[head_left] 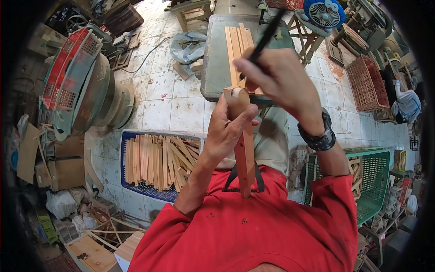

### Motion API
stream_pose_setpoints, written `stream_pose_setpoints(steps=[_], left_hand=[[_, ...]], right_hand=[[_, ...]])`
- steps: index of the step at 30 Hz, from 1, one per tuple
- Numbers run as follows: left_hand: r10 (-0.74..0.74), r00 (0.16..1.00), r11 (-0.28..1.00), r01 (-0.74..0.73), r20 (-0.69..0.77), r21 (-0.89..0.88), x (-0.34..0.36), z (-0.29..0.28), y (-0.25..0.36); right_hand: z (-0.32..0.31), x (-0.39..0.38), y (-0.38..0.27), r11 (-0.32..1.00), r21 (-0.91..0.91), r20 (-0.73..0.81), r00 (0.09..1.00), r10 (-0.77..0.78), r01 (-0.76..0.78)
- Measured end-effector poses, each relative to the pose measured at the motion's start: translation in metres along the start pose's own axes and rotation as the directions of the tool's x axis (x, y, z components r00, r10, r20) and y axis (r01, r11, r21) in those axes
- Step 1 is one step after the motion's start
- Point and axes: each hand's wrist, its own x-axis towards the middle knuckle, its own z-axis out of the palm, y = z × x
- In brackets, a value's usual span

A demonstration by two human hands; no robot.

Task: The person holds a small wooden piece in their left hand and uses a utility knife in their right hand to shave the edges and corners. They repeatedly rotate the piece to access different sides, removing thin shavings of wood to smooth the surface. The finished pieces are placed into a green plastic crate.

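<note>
My left hand (228, 127) is wrapped round a long wooden piece (245, 158) with a broad, rounded end (237, 100). The piece runs back toward my red shirt, its near end against my belly. Above it, my right hand (283, 75) is closed on a slim black pencil-like stick (270, 31), slightly blurred. Its lower tip points down at the far edge of the rounded end; whether it touches the wood I cannot tell. Just beyond, several pale wooden strips (234, 43) lie lengthwise on a grey-green bench (215, 59), partly hidden by my right hand.
A blue crate (163, 195) full of wooden strips stands on the tiled floor at left. A green crate (374, 190) with wooden pieces is at right. Red baskets (68, 68) sit on a drum-like stand at far left. Beyond the bench are a blue fan (324, 16) and a brown basket (368, 84).
</note>
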Motion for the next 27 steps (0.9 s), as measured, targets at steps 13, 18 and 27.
stream_pose_setpoints(steps=[13,18,27], left_hand=[[-0.114,0.983,0.95,0.15,0.142,-0.275,0.013,-0.024,-0.016],[-0.103,0.986,0.9,0.149,0.133,-0.409,0.019,-0.021,-0.032],[-0.069,0.966,0.785,0.206,0.249,-0.583,0.038,-0.036,-0.072]], right_hand=[[0.089,-0.159,0.002,0.76,0.55,-0.016,0.905,0.425,-0.347],[0.118,-0.168,-0.01,0.671,0.551,0.001,0.804,0.594,-0.496],[0.12,-0.181,-0.01,0.431,0.792,0.003,0.709,0.705,-0.432]])
